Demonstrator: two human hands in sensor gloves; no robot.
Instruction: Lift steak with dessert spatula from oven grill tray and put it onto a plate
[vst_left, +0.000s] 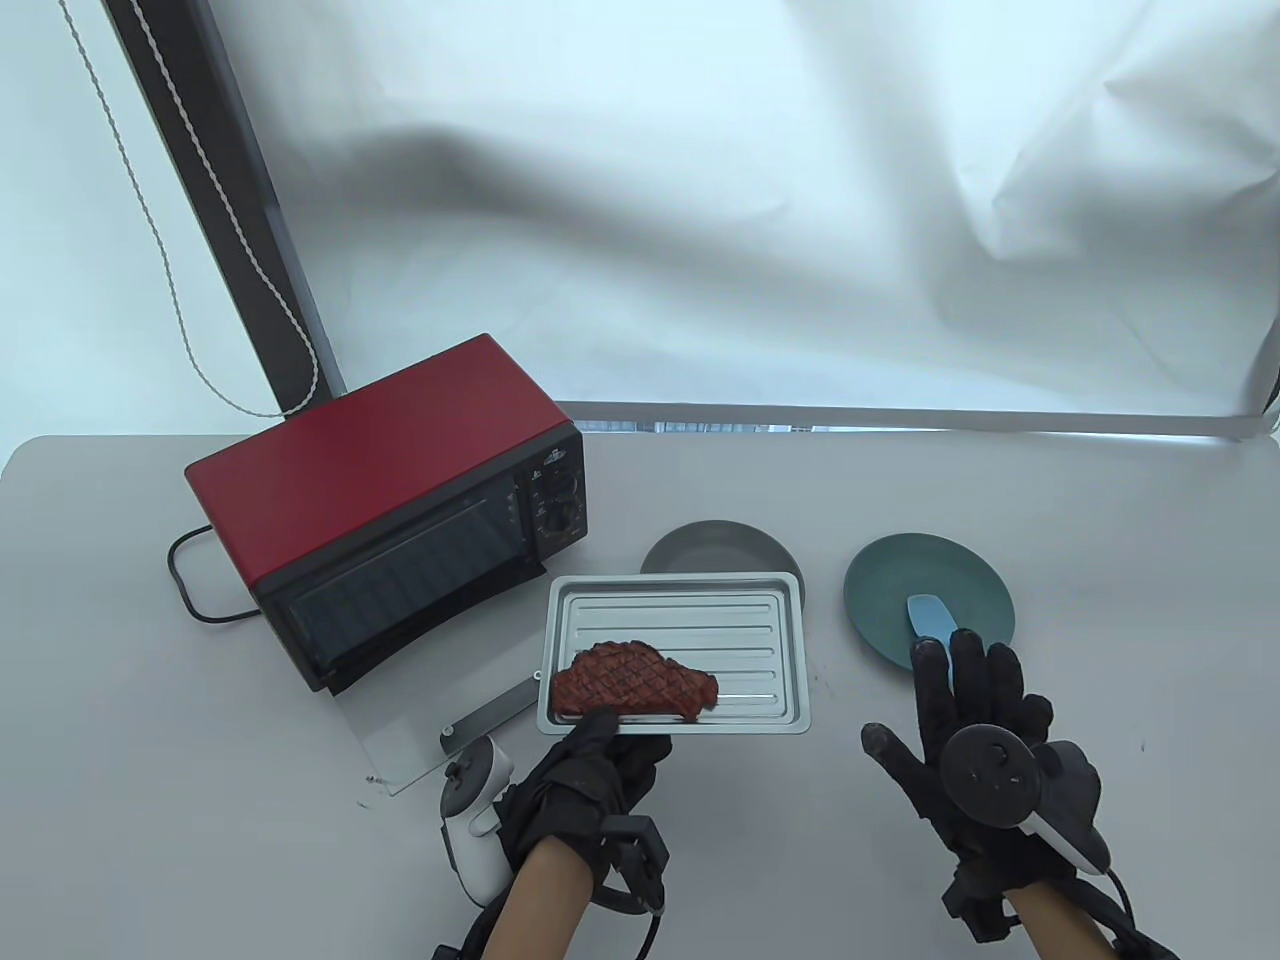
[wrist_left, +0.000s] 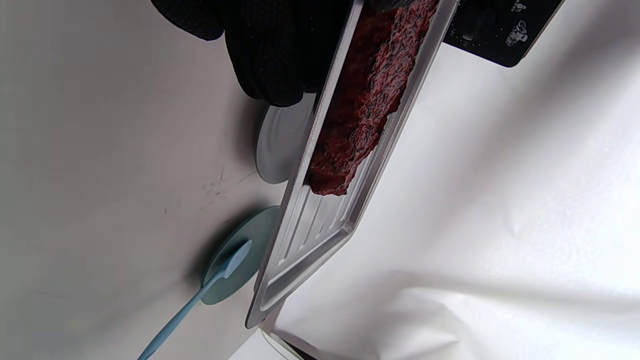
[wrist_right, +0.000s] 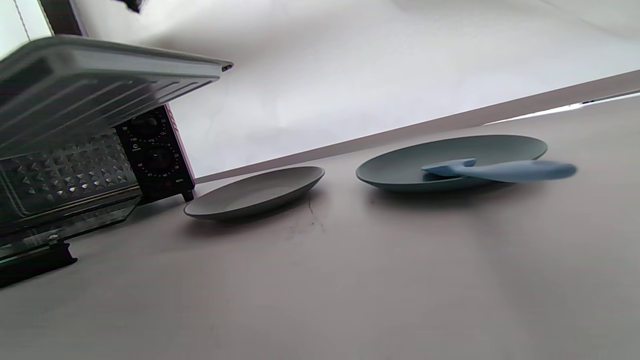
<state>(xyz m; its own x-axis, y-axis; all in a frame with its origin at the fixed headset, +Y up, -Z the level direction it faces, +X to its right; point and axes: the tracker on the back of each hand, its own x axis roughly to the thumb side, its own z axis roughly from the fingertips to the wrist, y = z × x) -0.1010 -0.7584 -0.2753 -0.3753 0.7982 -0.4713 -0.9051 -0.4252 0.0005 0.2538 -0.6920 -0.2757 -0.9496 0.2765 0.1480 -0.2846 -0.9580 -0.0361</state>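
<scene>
Holding tray (vst_left: 680, 640) edge, left grip (vst_left: 590, 770) | steak (vst_left: 635, 682) just above fingers

Table view: high, looking down over the whole table (vst_left: 200, 800). Left wrist view: rolled sideways, close along the grill tray (wrist_left: 305, 235). Right wrist view: near table level, facing the oven (wrist_right: 150, 155). All three share the teal plate (vst_left: 880, 600) and grey plate (wrist_right: 255, 192).

Red oven (vst_left: 400, 440), black front. Silver ribbed tray (vst_left: 690, 620). Reddish-brown steak (vst_left: 635, 685), dark crosshatch marks. Grey plate (vst_left: 700, 545) left, teal plate (vst_left: 900, 580) right, light-blue spatula (vst_left: 928, 615). Black gloves.
</scene>
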